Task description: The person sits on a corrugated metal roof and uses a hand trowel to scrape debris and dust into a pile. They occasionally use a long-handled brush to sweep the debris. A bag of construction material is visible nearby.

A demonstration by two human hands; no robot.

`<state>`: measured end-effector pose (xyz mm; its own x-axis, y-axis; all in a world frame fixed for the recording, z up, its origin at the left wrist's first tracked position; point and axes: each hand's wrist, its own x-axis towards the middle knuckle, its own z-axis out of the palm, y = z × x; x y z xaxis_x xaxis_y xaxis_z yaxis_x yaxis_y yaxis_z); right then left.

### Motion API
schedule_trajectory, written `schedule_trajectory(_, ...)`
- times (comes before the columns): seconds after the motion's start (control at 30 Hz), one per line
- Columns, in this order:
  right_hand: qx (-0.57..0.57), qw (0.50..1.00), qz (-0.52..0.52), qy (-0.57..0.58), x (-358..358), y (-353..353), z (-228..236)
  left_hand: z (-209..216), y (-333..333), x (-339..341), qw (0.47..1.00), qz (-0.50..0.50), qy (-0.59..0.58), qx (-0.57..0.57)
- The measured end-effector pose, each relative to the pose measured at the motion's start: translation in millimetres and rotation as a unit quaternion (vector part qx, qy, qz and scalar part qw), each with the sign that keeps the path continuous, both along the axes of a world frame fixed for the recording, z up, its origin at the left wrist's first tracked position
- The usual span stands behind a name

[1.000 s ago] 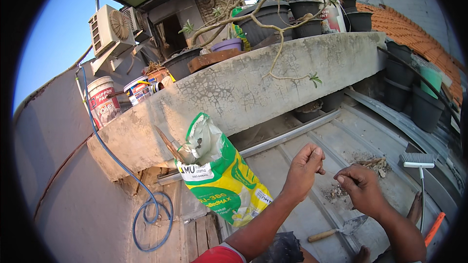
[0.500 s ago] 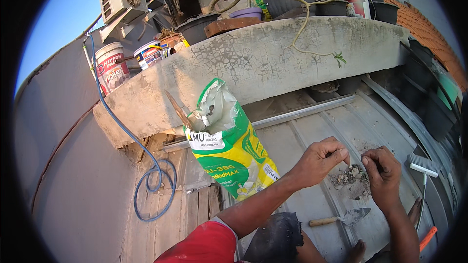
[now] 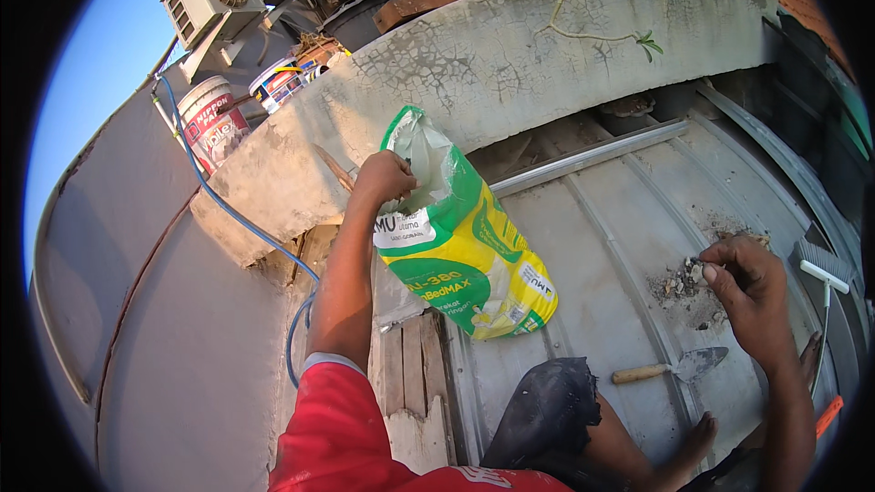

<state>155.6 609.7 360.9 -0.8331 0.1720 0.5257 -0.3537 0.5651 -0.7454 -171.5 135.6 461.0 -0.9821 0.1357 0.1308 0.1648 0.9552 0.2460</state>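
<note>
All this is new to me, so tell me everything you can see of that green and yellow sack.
The sack, green, yellow and white with printing, looks like thin plastic. Its mouth gapes open, showing a pale, creased inside; contents can't be made out. It seems to stand tilted on ribbed metal sheeting. The left hand is at its mouth; whether gripping is unclear.

The red shirt (image 3: 337, 433) has a grey cuff (image 3: 334, 362) and white print (image 3: 485, 476); the dark shorts (image 3: 542, 410) have a ragged hem (image 3: 591, 401).

Head cam, dn/fwd tilt, close over L hand (image 3: 386, 179) + R hand (image 3: 749, 287)
</note>
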Motion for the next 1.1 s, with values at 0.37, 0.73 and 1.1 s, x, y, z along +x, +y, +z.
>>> schedule_trajectory(0.37,-0.026,0.998,0.038,-0.037,4.2,-4.6,11.1,-58.4,-33.2,-75.3,0.937,-0.008,-0.199,-0.285)
schedule_trajectory(0.73,-0.017,0.997,0.043,-0.068,1.1,2.1,7.1,-41.2,-14.8,-69.1,0.932,-0.048,-0.269,-0.237)
schedule_trajectory(1.1,0.058,0.995,-0.009,-0.080,-7.3,9.9,1.1,-6.4,0.9,-36.9,0.988,-0.072,-0.098,-0.093)
